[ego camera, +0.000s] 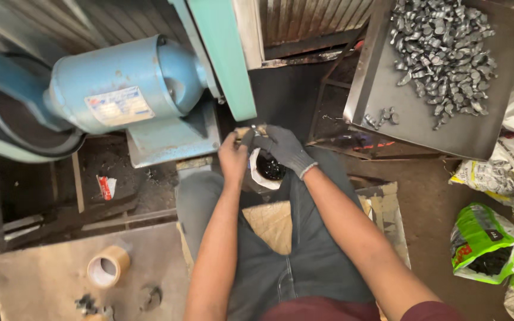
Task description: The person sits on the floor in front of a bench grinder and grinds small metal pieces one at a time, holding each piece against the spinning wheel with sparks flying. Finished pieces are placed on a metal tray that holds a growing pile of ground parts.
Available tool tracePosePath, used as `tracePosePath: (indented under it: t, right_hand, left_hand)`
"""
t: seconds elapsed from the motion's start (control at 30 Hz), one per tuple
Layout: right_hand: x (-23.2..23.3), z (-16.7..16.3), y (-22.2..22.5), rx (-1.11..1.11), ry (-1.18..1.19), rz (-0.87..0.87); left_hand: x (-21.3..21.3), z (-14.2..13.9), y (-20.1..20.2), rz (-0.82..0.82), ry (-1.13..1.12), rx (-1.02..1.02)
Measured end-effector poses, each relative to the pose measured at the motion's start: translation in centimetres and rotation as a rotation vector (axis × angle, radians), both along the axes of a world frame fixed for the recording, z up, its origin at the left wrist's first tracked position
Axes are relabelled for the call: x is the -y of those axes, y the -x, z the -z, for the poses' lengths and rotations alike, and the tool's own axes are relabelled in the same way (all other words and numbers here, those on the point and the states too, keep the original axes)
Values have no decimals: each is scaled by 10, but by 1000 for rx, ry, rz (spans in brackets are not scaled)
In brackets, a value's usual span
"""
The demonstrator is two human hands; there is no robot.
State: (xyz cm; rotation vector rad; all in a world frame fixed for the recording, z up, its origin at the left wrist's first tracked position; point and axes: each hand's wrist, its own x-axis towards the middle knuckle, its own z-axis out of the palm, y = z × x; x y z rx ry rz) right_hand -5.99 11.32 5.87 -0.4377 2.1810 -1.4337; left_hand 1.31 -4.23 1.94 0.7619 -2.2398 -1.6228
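A small metal piece (253,129) sits at frame centre, pinched between your bare left hand (234,157) and gloved right hand (287,148), above a white cup (266,168) of black contents. Upper right, a tray (388,89) holds many untouched grey pieces (444,50).

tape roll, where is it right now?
Head view, lower left: the tape roll lies on the brown board by the person's left knee, below the blue motor, small metal bits just beside it, well clear of both hands.
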Motion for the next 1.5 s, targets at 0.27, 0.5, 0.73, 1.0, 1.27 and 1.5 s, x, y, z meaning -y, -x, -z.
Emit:
tracePosePath:
  t: [0.27,0.5,0.73,1.0,1.27,1.5]
  right_hand:
    - [26,-4,13,344,172,123]
    - [12,-10,-1,-166,245,33]
    - [-10,1,-19,-192,286,173]
    - [12,7,34,407,499,339]
    - [12,13,35,388,500,405]
    - [-124,-1,36,-527,146,425]
  left_hand:
    - [3,-6,24,-154,-106,-48]
    - [0,-13,-2,-61,25,7]
    - [5,14,-9,84,-387,15]
    - [-12,24,9,192,-1364,-289]
    - [-12,13,-6,232,-1287,-343]
    - [7,21,-21,323,-225,76]
